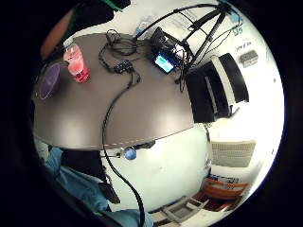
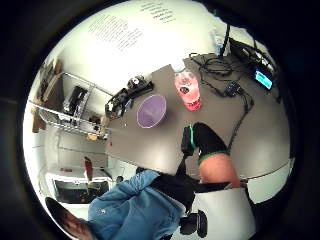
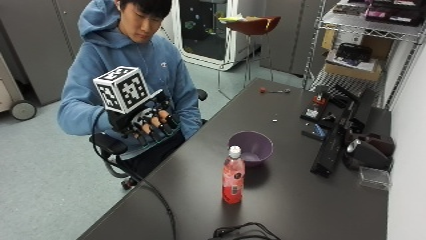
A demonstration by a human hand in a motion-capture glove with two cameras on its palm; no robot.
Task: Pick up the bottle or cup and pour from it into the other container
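Note:
A clear bottle (image 3: 233,175) of pink drink with a white cap stands upright on the dark table (image 3: 299,200). Just behind it sits an open purple bowl (image 3: 251,147). My gloved right hand (image 3: 143,122) is raised in the air off the table's edge, in front of the person's chest and well short of the bottle. Its fingers point down, relaxed, and hold nothing. Both palm views look down on the table from a distance, with the bottle (image 1: 75,64) (image 2: 188,90) standing beside the bowl (image 1: 49,80) (image 2: 151,111).
A black cable bundle (image 3: 239,232) lies on the near end of the table. Black stands and devices (image 3: 329,150) line the wall side. A wire shelf (image 3: 359,40) stands behind. Small bits (image 3: 273,91) lie at the far end.

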